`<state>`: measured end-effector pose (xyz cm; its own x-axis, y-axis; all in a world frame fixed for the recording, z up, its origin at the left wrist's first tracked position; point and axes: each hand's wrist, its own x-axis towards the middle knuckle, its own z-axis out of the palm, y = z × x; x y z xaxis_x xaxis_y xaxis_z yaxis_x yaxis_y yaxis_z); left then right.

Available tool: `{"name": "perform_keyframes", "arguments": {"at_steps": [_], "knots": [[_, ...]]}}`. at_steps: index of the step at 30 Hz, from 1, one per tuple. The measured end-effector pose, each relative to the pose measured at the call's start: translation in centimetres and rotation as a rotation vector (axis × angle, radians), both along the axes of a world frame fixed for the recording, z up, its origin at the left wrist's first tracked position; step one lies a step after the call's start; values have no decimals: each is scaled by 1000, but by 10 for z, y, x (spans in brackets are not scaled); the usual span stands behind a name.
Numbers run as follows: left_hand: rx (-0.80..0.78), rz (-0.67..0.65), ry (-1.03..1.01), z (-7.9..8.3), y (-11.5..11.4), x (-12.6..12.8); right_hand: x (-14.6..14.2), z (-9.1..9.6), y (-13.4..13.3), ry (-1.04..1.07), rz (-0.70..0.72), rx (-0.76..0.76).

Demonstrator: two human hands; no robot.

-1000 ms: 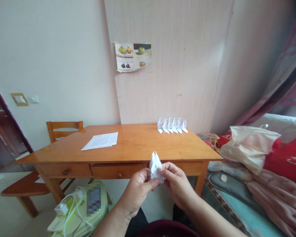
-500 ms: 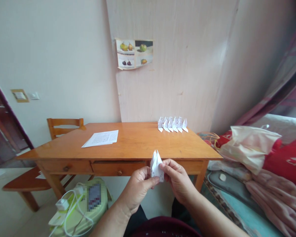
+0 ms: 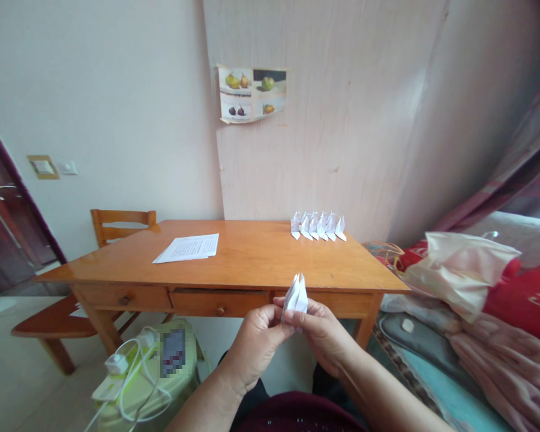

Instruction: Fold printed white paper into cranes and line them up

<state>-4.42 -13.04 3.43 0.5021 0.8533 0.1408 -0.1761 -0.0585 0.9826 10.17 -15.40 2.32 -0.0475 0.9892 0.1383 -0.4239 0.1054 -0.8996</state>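
A small piece of folded white paper [image 3: 297, 296], with pointed tips at its top, is held upright in front of the table's near edge. My left hand [image 3: 261, 336] pinches its lower left side between thumb and fingers. Around its lower right side my right hand [image 3: 323, 331] is closed, thumb in front and fingers behind. The bottom of the paper is hidden by the thumbs. Several folded white paper figures [image 3: 317, 226] stand in a row at the far right of the wooden table [image 3: 247, 258].
Printed sheets [image 3: 188, 247] lie on the table's left part. A green stool [image 3: 180, 393] with a power strip and white cables [image 3: 132, 384] stands below left. A wooden chair [image 3: 54, 324] is at the left. Bags [image 3: 461, 270] and a pink blanket [image 3: 499, 354] lie at the right.
The folded paper has turned and tilted slightly, with my right thumb now lower across its front and my right fingers behind it. The view has shifted slightly.
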Motion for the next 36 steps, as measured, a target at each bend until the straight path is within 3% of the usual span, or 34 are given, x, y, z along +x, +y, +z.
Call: {"name": "perform_keyframes", "arguments": {"at_steps": [21, 29, 36], "knots": [[50, -25, -21, -1, -2, 2, -8, 2, 1, 79, -72, -36], [62, 3, 79, -6, 1, 0, -4, 11, 5, 98, -95, -108], [55, -53, 126, -12, 3, -2, 6, 15, 13, 159, -153, -23]]}}
